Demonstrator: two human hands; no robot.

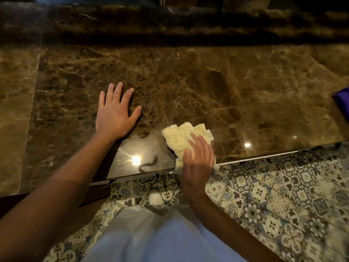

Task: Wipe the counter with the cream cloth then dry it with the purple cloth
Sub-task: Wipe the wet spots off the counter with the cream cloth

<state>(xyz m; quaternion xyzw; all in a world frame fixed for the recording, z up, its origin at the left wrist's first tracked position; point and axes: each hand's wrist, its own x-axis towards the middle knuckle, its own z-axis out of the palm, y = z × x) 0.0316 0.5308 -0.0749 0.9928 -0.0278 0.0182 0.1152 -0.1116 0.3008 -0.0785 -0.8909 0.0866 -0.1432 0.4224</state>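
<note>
- Brown marble counter [245, 87] runs the full width of the view, glossy, with ceiling lights glinting off it near the front edge.
- Right hand [198, 163] has its fingers [198, 142] laid loosely over the cream cloth [181, 137], thumb on the near side, so it's a light hold, more pressing than gripping.
- That cloth is bunched up and sits right at the counter's front edge, with its near end drooping off the lip under the palm.
- Left hand [115, 112] is flat on the stone, fingers spread wide, holding nothing. It's well in from the front edge, to the left of the cloth and not touching it.
- Between the two hands there's a paler, shinier patch of counter with a little dark squiggly scrap [149, 163] lying on it, close to the edge. Can't tell what it is.
- Purple cloth [342, 99] is way over at the far right, cut off by the frame, well apart from both hands.
- Loads of open stone past the cloth: everything toward the back and out to the right is bare up to the raised dark marble ledge [170, 21] along the rear.
- A seam line runs front to back on the left side of the slab.
- Patterned floor tiles [273, 195] start straight below the front edge, and the person's pale clothing [151, 239] fills the bottom middle.
</note>
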